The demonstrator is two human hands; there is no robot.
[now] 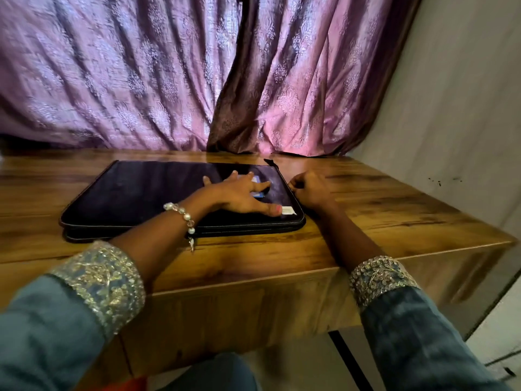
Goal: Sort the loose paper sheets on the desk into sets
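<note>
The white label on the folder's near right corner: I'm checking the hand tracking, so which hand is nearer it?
Left. The left hand lies flat on the folder, thumb tip beside the white label. The right hand sits curled at the folder's right edge, farther back.

Left hand [239,193] flat, fingers spread; right hand [308,190] curled

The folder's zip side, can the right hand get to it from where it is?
Probably yes. The right hand sits curled right at the right edge of the black folder, nothing lies between them. The left hand presses flat on top, away from that edge.
</note>
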